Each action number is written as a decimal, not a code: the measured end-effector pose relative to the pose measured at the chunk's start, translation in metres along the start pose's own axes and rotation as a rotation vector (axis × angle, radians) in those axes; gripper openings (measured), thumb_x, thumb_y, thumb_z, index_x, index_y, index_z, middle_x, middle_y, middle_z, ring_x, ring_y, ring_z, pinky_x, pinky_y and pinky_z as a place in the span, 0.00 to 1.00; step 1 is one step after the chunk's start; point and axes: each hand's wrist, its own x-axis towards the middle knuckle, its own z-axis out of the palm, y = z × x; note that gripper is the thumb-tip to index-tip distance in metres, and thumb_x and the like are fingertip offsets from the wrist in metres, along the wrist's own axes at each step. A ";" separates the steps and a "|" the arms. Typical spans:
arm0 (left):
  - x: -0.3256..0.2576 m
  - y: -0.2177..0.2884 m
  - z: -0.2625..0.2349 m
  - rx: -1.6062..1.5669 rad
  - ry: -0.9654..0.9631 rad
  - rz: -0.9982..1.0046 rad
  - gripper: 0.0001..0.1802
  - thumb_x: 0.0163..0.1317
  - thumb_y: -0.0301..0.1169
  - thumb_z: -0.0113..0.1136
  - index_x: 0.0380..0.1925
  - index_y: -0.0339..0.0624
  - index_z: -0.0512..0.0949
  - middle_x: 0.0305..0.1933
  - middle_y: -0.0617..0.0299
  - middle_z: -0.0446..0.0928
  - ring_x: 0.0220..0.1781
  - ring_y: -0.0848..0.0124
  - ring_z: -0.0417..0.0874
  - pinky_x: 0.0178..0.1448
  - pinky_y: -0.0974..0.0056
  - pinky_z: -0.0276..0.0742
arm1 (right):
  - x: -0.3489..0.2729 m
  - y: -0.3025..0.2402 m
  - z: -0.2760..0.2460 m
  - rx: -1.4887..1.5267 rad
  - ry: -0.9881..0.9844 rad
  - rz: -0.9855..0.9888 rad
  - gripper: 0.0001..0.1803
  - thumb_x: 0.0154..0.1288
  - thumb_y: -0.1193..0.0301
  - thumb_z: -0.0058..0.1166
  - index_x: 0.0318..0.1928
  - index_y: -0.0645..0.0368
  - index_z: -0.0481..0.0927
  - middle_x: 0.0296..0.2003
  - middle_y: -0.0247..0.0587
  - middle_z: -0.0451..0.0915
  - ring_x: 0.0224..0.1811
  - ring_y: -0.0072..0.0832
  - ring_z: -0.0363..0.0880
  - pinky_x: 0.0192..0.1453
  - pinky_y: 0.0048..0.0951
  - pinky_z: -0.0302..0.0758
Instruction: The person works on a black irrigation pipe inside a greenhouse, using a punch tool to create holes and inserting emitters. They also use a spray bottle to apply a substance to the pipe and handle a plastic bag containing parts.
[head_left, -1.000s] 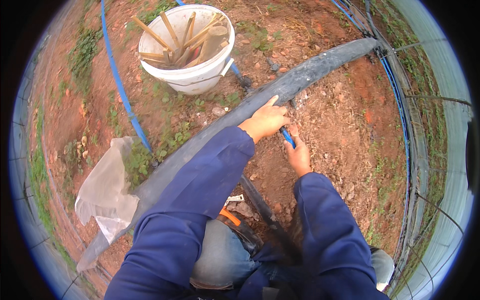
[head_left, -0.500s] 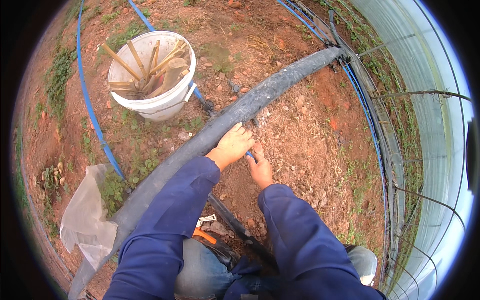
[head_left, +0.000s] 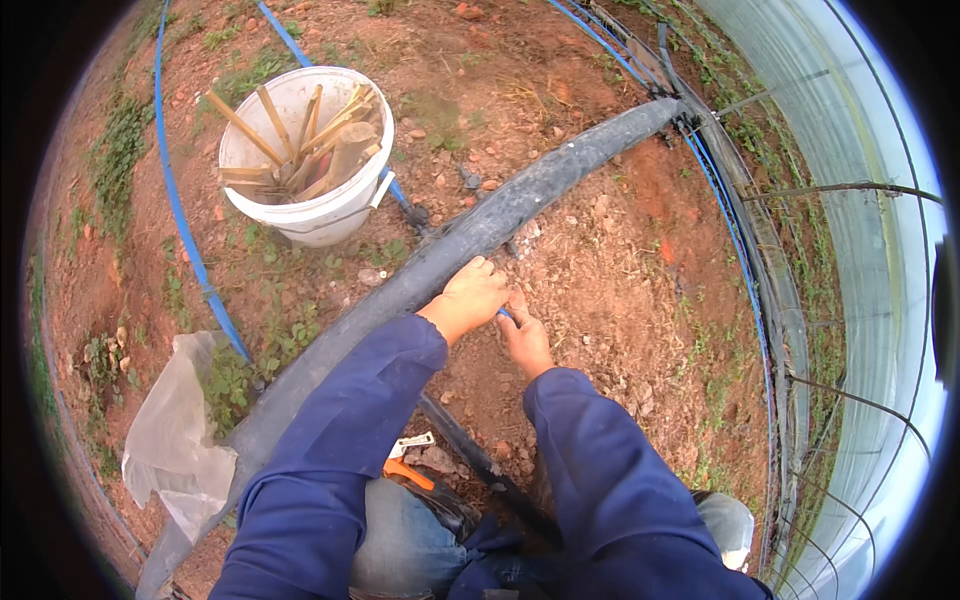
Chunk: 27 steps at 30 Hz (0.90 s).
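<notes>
A thick dark grey hose (head_left: 420, 275) runs diagonally across the soil. My left hand (head_left: 468, 300) lies at its near side, fingers curled; whatever they grip is hidden beneath the hand. Close beside it, my right hand (head_left: 528, 342) is closed with thumb and fingers around a small blue piece (head_left: 505, 315). Only a sliver of that piece shows, so its kind cannot be made out. The fingertips of both hands almost meet.
Beyond the hose stands a white bucket (head_left: 310, 225) of wooden sticks. Clear plastic sheet (head_left: 170, 430) lies at left. Near my knee are an orange-handled tool (head_left: 408, 474) and a thinner black pipe (head_left: 460, 440). Blue flat hoses (head_left: 180, 230) cross the ground; plastic greenhouse wall (head_left: 860, 300) rises right.
Both hands have shifted slightly toward me and to the right, the left hand easing back along the hose's side. The right hand keeps its grip on the blue piece.
</notes>
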 end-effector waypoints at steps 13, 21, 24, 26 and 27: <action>0.006 0.005 0.005 0.117 -0.123 -0.003 0.13 0.64 0.36 0.58 0.47 0.55 0.84 0.47 0.67 0.81 0.55 0.65 0.77 0.59 0.58 0.68 | 0.004 0.009 0.007 0.192 0.070 -0.134 0.18 0.69 0.56 0.60 0.41 0.60 0.86 0.26 0.49 0.82 0.29 0.39 0.81 0.39 0.41 0.75; -0.001 0.009 0.007 0.007 0.112 -0.068 0.12 0.63 0.37 0.60 0.45 0.56 0.85 0.48 0.68 0.81 0.55 0.64 0.77 0.60 0.58 0.68 | 0.004 0.002 0.000 0.137 -0.027 -0.004 0.18 0.69 0.57 0.60 0.44 0.60 0.87 0.27 0.47 0.84 0.29 0.34 0.81 0.40 0.38 0.75; 0.005 0.006 0.007 0.075 -0.074 -0.032 0.13 0.63 0.36 0.60 0.46 0.56 0.85 0.48 0.67 0.81 0.54 0.64 0.78 0.60 0.58 0.68 | 0.001 -0.001 0.001 0.164 -0.020 -0.014 0.18 0.69 0.57 0.60 0.44 0.60 0.87 0.27 0.46 0.84 0.29 0.33 0.81 0.40 0.38 0.75; 0.007 0.007 0.008 0.089 -0.129 -0.041 0.13 0.63 0.36 0.60 0.48 0.55 0.84 0.48 0.67 0.81 0.55 0.64 0.78 0.60 0.58 0.68 | 0.000 0.000 0.003 0.214 -0.025 0.002 0.18 0.69 0.58 0.61 0.44 0.60 0.87 0.27 0.46 0.83 0.30 0.33 0.81 0.40 0.38 0.76; 0.006 0.008 0.009 0.068 -0.076 -0.058 0.14 0.63 0.36 0.60 0.48 0.55 0.84 0.48 0.67 0.81 0.56 0.64 0.77 0.60 0.58 0.68 | 0.000 0.001 0.003 0.206 0.005 -0.027 0.18 0.69 0.57 0.61 0.44 0.60 0.87 0.27 0.46 0.84 0.30 0.33 0.81 0.40 0.38 0.76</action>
